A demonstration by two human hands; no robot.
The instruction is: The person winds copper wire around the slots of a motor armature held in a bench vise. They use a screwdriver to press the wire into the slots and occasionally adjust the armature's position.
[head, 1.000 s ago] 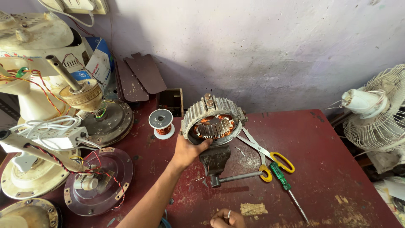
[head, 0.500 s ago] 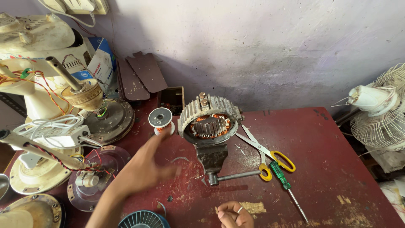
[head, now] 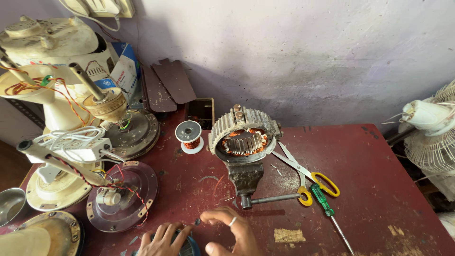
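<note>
At the bottom edge of the red table (head: 369, 156), both hands come together. The left hand (head: 163, 239) lies with its fingers spread over a round blue thing (head: 189, 245), most of it hidden under the hand and cut off by the edge of the picture. I cannot tell if the hand grips it or only rests on it. The right hand (head: 232, 232), with a ring on one finger, is curled just beside it, fingers bent and thumb out. I cannot see if it pinches anything.

Up the table, well apart from the hands, a round motor core (head: 244, 135) with copper wire in its slots sits clamped in a small vise (head: 246, 178). No hand touches it. Some slots show copper, so I think the winding is partly there, but I cannot tell if it is finished.

A spool of copper wire (head: 188, 135) stands just left of the core. Yellow-handled scissors (head: 308, 173) and a green screwdriver (head: 329, 213) lie to the right, untouched. Old fan parts (head: 71, 118) crowd the left side.
</note>
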